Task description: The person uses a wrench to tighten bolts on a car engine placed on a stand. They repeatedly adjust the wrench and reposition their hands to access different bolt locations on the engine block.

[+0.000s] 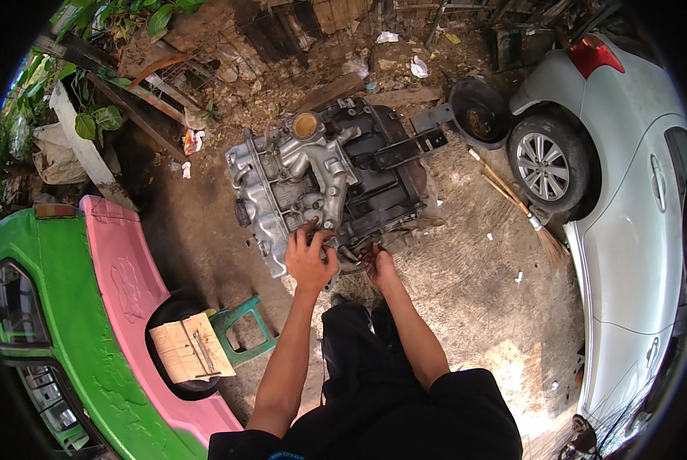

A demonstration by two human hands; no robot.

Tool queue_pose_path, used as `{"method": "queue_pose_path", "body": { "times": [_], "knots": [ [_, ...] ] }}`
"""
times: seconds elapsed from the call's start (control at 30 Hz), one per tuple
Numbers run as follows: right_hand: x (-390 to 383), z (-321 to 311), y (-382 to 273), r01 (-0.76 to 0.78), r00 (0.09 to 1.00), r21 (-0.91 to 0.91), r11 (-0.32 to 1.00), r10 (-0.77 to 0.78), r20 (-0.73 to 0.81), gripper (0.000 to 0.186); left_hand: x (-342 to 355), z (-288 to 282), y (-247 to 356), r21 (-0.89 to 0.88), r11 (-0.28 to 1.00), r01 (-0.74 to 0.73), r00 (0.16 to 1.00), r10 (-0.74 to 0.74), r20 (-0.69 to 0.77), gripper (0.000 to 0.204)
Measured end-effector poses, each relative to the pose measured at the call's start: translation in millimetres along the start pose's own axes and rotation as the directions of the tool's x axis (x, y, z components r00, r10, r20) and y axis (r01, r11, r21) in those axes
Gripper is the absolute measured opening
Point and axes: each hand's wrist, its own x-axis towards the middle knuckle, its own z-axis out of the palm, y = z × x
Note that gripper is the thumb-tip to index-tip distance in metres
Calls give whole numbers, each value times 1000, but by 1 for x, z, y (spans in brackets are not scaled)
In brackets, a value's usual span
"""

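Evidently the left hand presses spread fingers on the engine block near its silver manifold; right hand, grip unclear, works beside; bracing should stay firm.

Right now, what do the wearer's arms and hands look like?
Both arms are bare from the upper arm down: no gloves and no watch or bands that I can see. Left hand and right hand are uncovered. A black short-sleeved top covers the shoulders.

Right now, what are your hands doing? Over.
Left hand flat on engine. Right hand at its lower edge, grip unclear. Nothing in the way.
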Motion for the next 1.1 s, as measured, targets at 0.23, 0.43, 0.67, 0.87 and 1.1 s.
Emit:
{"method": "queue_pose_path", "body": {
  "times": [0.23, 0.43, 0.67, 0.87, 1.1],
  "knots": [
    [8, 6, 13, 32, 999, -230, 973, -31, 12, 28, 0, -2, 1, 9, 1000, -1, 1000, 1, 6, 28],
    [8, 18, 15, 101, 995, -305, 947, -103, 8, 34, 1, -1, 2, 3, 1000, -4, 1000, 4, 6, 28],
    [15, 19, 26, 262, 962, -537, 802, -261, 79, 34, 2, -2, 2, 19, 1000, -10, 1000, 10, 5, 27],
    [12, 15, 25, 353, 867, -889, 292, -460, 193, 27, 2, -2, 2, 23, 1000, -6, 1000, 6, 4, 26],
    [-1, 26, 19, 278, 848, -957, 85, -489, 203, 32, -1, -2, 2, -14, 999, 50, 998, -49, 45, 28]
  ]
}}
